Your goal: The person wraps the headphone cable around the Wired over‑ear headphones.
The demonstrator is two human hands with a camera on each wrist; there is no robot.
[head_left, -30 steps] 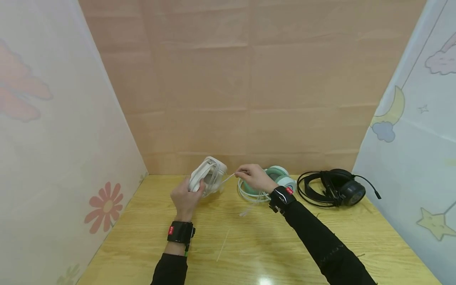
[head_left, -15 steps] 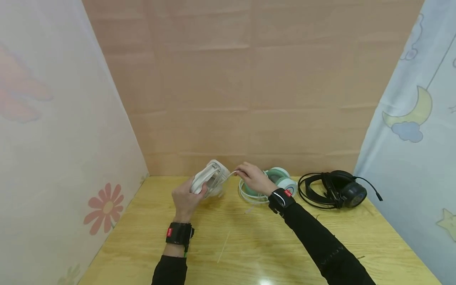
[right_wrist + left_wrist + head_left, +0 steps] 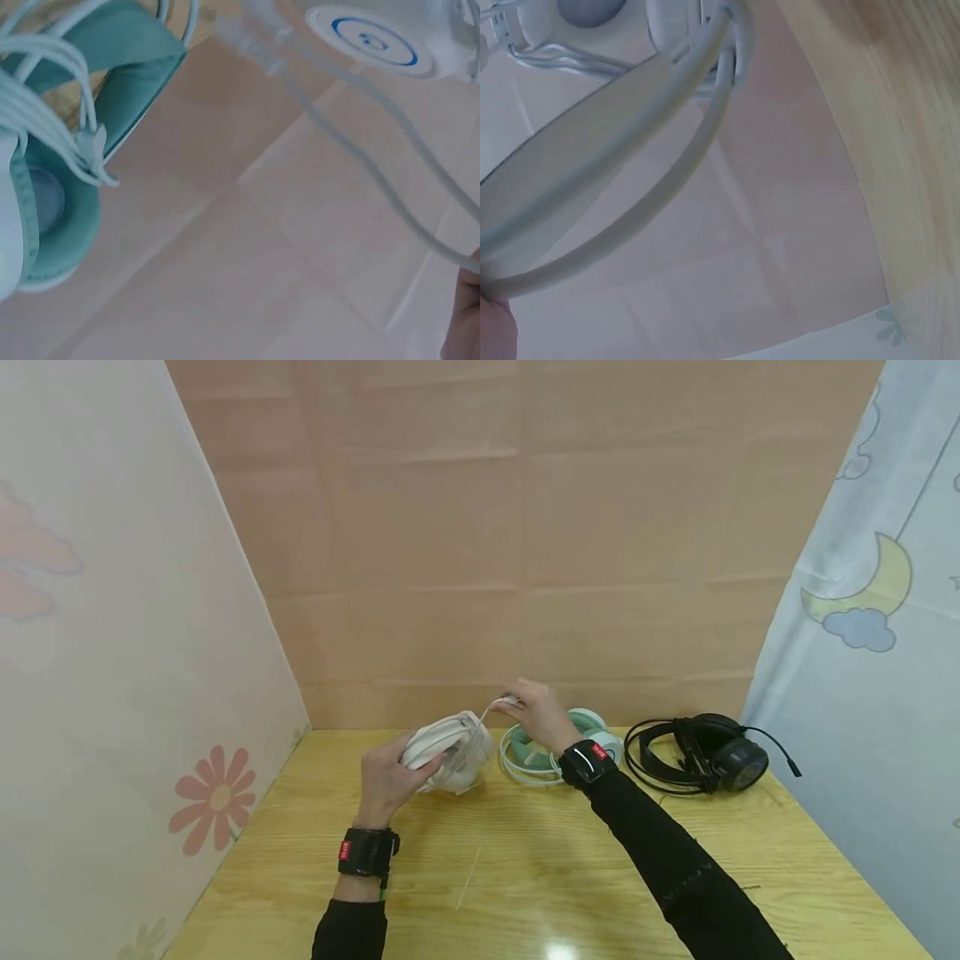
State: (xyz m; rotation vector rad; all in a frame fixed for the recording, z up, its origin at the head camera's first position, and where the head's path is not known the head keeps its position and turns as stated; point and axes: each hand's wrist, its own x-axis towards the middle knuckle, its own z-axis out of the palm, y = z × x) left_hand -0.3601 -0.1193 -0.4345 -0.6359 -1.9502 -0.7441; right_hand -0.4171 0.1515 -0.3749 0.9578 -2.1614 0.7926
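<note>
White headphones (image 3: 459,752) are held by the headband in my left hand (image 3: 390,777), above the table's far part. In the left wrist view the pale headband (image 3: 622,150) crosses toward my fingers, with an ear cup (image 3: 671,22) at the top. My right hand (image 3: 542,714) pinches a white cable (image 3: 487,708) that leads up from these headphones. Two cable strands (image 3: 375,169) run to the right-hand fingers (image 3: 461,326) in the right wrist view, and a white ear cup with a blue ring (image 3: 375,41) is nearby.
Mint-green and white headphones (image 3: 532,756) with a coiled cable lie behind my right hand. To their right rests a black headset (image 3: 720,756) with a boom mic. A brown paper backdrop (image 3: 420,635) rises at the table's far edge; patterned sheets flank both sides.
The white headphones have turned in my left hand and shifted slightly right and down. My right hand has risen a little, pulling the cable up.
</note>
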